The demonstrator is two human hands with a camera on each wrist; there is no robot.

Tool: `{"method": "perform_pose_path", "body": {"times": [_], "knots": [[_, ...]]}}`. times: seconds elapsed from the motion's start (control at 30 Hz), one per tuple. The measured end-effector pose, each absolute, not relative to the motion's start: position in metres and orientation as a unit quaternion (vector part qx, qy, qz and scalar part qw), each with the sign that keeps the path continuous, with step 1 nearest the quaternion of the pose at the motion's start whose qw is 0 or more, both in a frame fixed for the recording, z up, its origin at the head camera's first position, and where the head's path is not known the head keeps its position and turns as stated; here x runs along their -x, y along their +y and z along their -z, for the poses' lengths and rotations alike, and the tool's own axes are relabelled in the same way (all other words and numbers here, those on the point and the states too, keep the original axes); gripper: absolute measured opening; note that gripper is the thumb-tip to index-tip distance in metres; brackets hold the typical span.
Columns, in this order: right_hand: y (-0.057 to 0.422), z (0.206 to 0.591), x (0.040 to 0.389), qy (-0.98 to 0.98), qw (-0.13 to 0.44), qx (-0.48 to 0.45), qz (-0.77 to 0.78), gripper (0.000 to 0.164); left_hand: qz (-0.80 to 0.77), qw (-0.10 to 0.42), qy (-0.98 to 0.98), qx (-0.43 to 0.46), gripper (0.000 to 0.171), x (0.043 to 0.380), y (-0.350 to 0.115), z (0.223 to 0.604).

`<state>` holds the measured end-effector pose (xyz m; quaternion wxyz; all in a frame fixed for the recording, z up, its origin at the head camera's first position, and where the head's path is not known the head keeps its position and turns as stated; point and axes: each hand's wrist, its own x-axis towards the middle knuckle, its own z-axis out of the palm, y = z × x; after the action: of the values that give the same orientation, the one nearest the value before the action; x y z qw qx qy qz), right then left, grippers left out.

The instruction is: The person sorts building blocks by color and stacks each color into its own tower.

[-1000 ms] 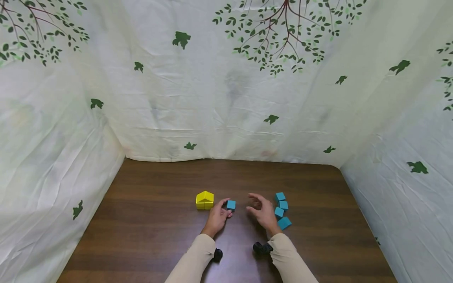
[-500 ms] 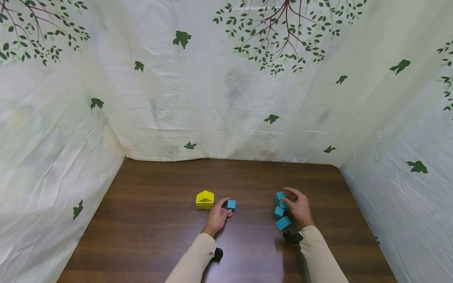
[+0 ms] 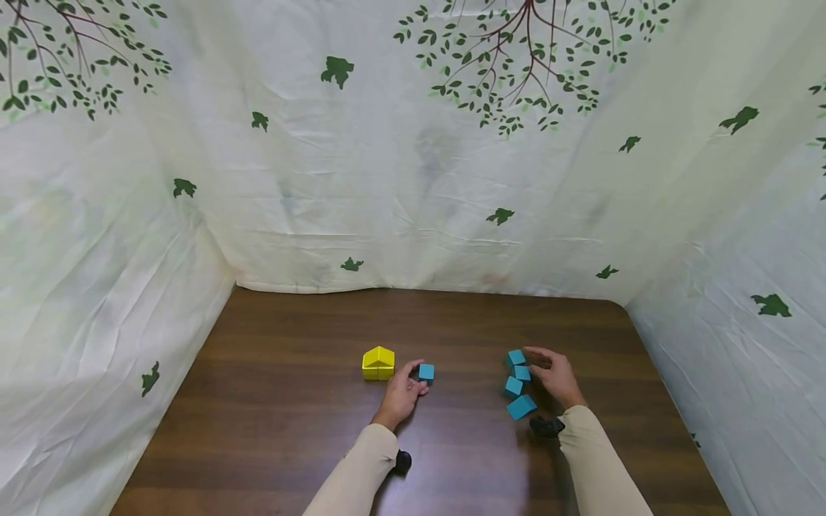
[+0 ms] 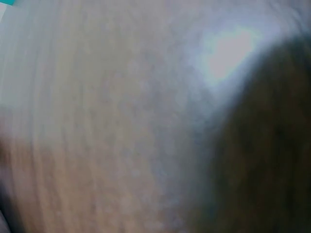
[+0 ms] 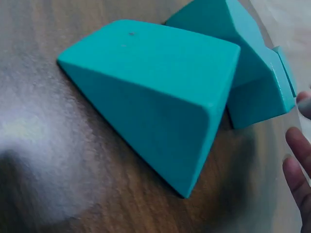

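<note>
Blue block set apart; four others apparently remain.
Left hand curls round it; right hand has fingers wide.

Open lane of tabletop separates lone blue cube from four blue blocks; left hand and yellow blocks obstruct cube's left, right hand row's right.

I'm in a screened-off spot, room type unclear: leaf-printed white cloth lines three sides of my brown table.
</note>
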<state>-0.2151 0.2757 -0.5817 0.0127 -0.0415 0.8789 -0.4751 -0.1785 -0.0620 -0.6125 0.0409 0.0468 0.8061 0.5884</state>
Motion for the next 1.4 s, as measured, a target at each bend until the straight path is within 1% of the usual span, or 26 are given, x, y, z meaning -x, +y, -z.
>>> {"method": "perform_pose_path", "body": {"times": [0.23,0.47,0.6,0.73,0.9,0.97,1.2,1.4], "knots": [[0.275,0.581,0.215,0.880,0.049,0.042,0.471,0.040,-0.591,0.043,0.804,-0.048,0.043,0.180,-0.062,0.614],[0.274,0.579,0.218,0.877,0.062,0.052,0.474,0.045,-0.588,0.050,0.806,-0.040,0.043,0.180,-0.063,0.613],[0.274,0.579,0.222,0.875,0.068,0.089,0.470,0.047,-0.587,0.055,0.806,-0.039,0.043,0.179,-0.063,0.612],[0.274,0.580,0.225,0.870,0.060,0.143,0.467,0.049,-0.590,0.060,0.805,-0.032,0.043,0.178,-0.063,0.610],[0.273,0.581,0.227,0.864,0.053,0.187,0.465,0.043,-0.588,0.059,0.806,-0.032,0.043,0.178,-0.063,0.609],[0.272,0.581,0.228,0.867,0.051,0.175,0.463,0.040,-0.588,0.059,0.806,-0.034,0.043,0.178,-0.063,0.610],[0.269,0.584,0.225,0.878,0.043,0.082,0.469,0.036,-0.591,0.063,0.804,-0.034,0.043,0.177,-0.063,0.611],[0.268,0.589,0.222,0.872,0.012,0.057,0.486,0.035,-0.589,0.068,0.805,-0.029,0.044,0.177,-0.063,0.609]]}}
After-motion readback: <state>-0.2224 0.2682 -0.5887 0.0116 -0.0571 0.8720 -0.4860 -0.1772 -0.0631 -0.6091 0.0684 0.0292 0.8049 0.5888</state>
